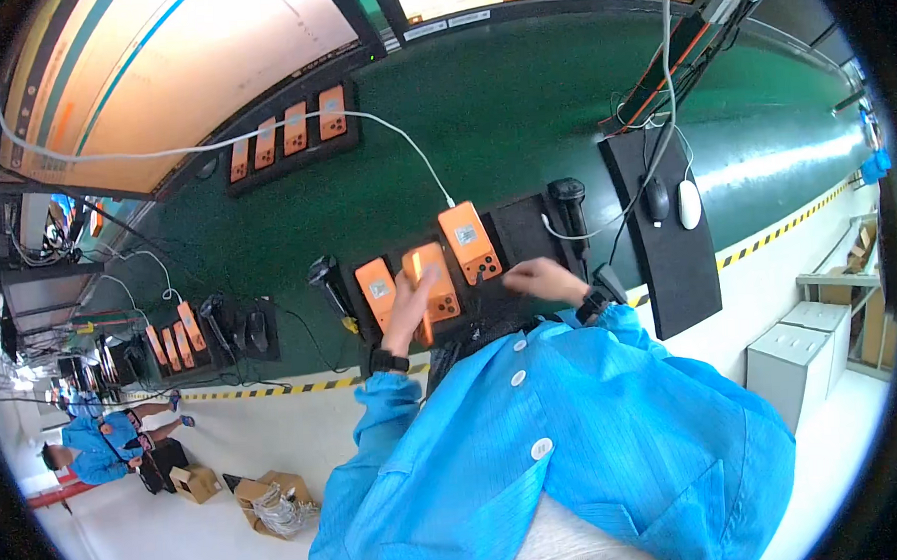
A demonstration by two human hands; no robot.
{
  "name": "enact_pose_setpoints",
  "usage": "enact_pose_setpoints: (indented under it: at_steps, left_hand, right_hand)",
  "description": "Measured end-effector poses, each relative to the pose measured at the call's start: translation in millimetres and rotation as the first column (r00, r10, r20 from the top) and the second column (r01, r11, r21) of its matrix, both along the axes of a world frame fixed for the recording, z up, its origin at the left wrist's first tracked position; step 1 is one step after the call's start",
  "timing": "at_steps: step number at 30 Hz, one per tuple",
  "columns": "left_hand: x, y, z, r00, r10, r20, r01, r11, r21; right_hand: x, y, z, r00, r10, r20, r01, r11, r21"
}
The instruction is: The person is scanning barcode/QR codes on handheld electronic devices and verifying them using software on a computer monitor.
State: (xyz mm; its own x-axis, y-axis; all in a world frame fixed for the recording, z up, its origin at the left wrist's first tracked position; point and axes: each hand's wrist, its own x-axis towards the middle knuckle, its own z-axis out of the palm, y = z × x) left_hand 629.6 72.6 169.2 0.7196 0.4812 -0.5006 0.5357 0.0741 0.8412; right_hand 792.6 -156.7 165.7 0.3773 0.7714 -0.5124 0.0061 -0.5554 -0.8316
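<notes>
My left hand [408,307] grips an orange smartphone [443,296] by its left side, back and camera lenses facing up. Beside it, a second orange phone [375,286] lies in the black tray, partly behind that hand. A third orange phone [463,229] rests to the right, with the white cable [418,153] plugged into its top end. My right hand [549,280] hovers just right of this phone, fingers stretched toward it, slightly blurred, with nothing visible in them. Another white cable [577,236] ends loose above my right hand.
Barcode scanners stand at left [329,285] and right [569,200] of the tray. Farther back, several orange phones fill a black rack [352,134] below the monitor [199,71]. A black mat [678,270] holds a black mouse [656,199] and white mouse [689,205]. Another person [100,435] is far left.
</notes>
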Motion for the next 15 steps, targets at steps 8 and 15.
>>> enact_pose_setpoints:
  at_steps: [8, 15]
  left_hand:
    - [61.8, -57.7, -11.2, 0.932, -0.208, 0.297, 0.253, 0.960, -0.121]
    - [3.4, -24.1, -20.9, 0.996, -0.079, 0.047, 0.087, 0.975, -0.204]
  right_hand:
    - [-8.7, 11.3, -30.8, 0.739, -0.500, -0.451, 0.627, 0.755, 0.193]
    - [31.3, -20.0, -70.6, 0.903, -0.417, 0.103, 0.407, 0.908, 0.100]
